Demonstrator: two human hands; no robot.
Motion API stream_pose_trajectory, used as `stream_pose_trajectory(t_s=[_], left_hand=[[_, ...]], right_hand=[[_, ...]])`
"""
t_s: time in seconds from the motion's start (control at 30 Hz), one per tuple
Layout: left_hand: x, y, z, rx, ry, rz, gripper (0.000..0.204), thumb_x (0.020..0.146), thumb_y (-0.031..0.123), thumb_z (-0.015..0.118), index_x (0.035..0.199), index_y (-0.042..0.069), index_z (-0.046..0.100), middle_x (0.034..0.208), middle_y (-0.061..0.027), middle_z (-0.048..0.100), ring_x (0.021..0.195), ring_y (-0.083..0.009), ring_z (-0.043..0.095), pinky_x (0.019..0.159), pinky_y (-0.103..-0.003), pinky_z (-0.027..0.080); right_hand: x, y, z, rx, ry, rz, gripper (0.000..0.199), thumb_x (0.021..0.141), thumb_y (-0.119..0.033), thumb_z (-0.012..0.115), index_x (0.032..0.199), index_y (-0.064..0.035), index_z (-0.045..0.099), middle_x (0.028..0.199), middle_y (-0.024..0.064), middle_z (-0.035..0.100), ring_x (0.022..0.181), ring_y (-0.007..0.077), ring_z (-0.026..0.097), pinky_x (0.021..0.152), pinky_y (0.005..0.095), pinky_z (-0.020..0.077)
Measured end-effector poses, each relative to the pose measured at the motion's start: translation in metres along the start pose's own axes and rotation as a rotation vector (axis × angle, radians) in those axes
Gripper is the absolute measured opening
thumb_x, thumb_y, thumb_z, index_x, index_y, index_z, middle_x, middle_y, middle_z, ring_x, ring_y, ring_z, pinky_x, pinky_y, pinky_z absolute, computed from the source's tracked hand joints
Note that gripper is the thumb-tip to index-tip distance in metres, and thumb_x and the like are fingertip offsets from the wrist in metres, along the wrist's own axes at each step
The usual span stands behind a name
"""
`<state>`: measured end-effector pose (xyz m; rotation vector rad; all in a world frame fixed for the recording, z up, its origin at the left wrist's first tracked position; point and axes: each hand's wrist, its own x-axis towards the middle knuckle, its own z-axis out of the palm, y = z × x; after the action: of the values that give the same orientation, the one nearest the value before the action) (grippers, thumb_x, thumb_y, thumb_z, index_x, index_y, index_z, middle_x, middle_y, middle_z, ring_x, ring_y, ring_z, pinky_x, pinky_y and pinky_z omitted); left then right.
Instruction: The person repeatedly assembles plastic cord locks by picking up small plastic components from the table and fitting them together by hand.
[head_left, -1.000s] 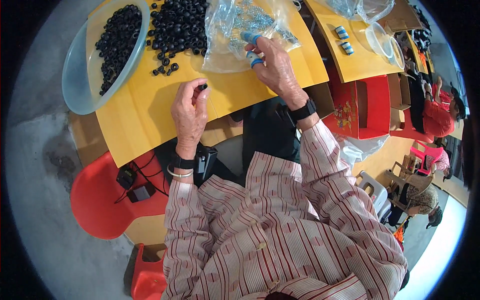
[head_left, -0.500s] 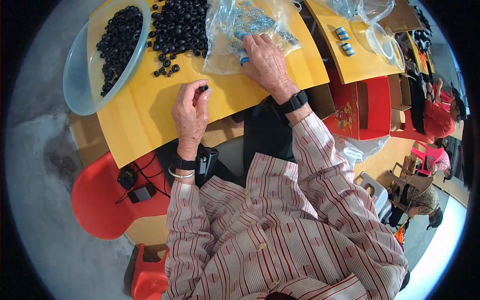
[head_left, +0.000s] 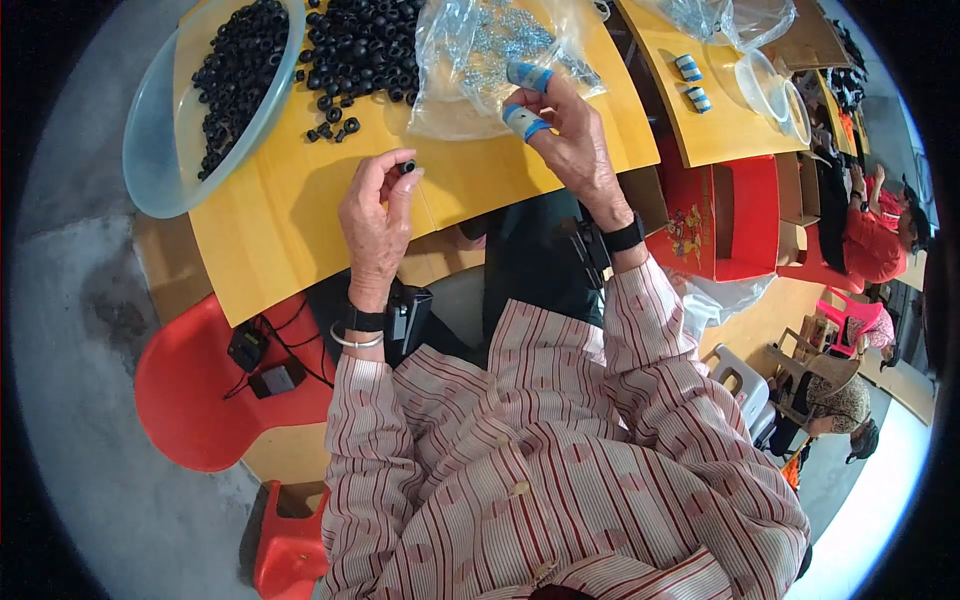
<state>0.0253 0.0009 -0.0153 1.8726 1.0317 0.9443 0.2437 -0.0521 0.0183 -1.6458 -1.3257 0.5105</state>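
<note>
Pinched between the thumb and forefinger of my left hand point(head_left: 378, 220) is a small black plastic cap point(head_left: 406, 167), its hollow end showing. My right hand point(head_left: 580, 150) is raised over the near right side of a clear plastic bag point(head_left: 450, 118). Blue-and-white striped tape point(head_left: 527, 122) wraps its thumb and forefinger, whose tips stand apart. Nothing can be made out between them. Small shiny metal parts point(head_left: 505, 45) lie in a heap on the bag. Left of the bag spreads a pile of black caps point(head_left: 365, 50), with several loose ones at its near edge.
A translucent oval basin point(head_left: 150, 165) holding more black caps lies at the table's point(head_left: 270, 250) left edge. Two striped tape rolls point(head_left: 698, 99) rest on another table at right, above a red box point(head_left: 745, 220). A red chair point(head_left: 190, 400) stands at lower left. People sit farther right.
My right hand has lifted off the metal parts and moved right, its taped fingers spreading apart. My left hand keeps its pinch on the black cap, almost in place.
</note>
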Motion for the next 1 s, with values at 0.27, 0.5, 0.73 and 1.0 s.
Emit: stream_pose_trajectory(t_s=[0.27,0.5,0.73,1.0], left_hand=[[-0.004,-0.012,0.001,-0.230,0.018,-0.105,0.020,0.085,0.003,0.064,0.105,0.003,0.063,0.085,-0.0032,0.064,0.076,-0.0088,0.059,0.070,-0.023,0.049],[-0.002,-0.006,-0.001,-0.309,-0.013,-0.101,0.022,0.084,0.001,0.063,0.106,0.003,0.062,0.084,-0.0026,0.064,0.074,-0.0085,0.057,0.070,-0.022,0.048],[-0.003,-0.009,-0.006,-0.296,-0.032,-0.114,0.023,0.083,-0.001,0.062,0.106,0.003,0.062,0.084,-0.0021,0.064,0.073,-0.0081,0.057,0.069,-0.023,0.048],[-0.002,-0.001,-0.009,-0.385,-0.021,-0.129,0.024,0.087,0.002,0.058,0.111,0.003,0.062,0.090,-0.0012,0.063,0.080,-0.0074,0.056,0.075,-0.023,0.047]], right_hand=[[-0.006,0.004,0.004,0.159,-0.036,0.071,0.035,0.085,-0.012,0.064,0.118,-0.0034,0.056,0.094,0.0071,0.068,0.087,0.0156,0.063,0.077,0.0299,0.0506],[-0.011,-0.021,0.014,0.163,-0.128,-0.004,0.038,0.085,-0.011,0.064,0.121,-0.0027,0.055,0.093,0.0071,0.067,0.082,0.0156,0.062,0.076,0.0296,0.0503],[-0.014,-0.038,0.035,0.063,-0.211,-0.096,0.039,0.082,-0.006,0.064,0.120,-0.0030,0.056,0.087,0.0093,0.065,0.076,0.0191,0.061,0.071,0.0303,0.0500],[-0.013,-0.037,0.039,0.032,-0.216,-0.123,0.043,0.080,-0.005,0.064,0.122,-0.0041,0.054,0.087,0.0097,0.065,0.075,0.0207,0.061,0.070,0.0312,0.0506]])
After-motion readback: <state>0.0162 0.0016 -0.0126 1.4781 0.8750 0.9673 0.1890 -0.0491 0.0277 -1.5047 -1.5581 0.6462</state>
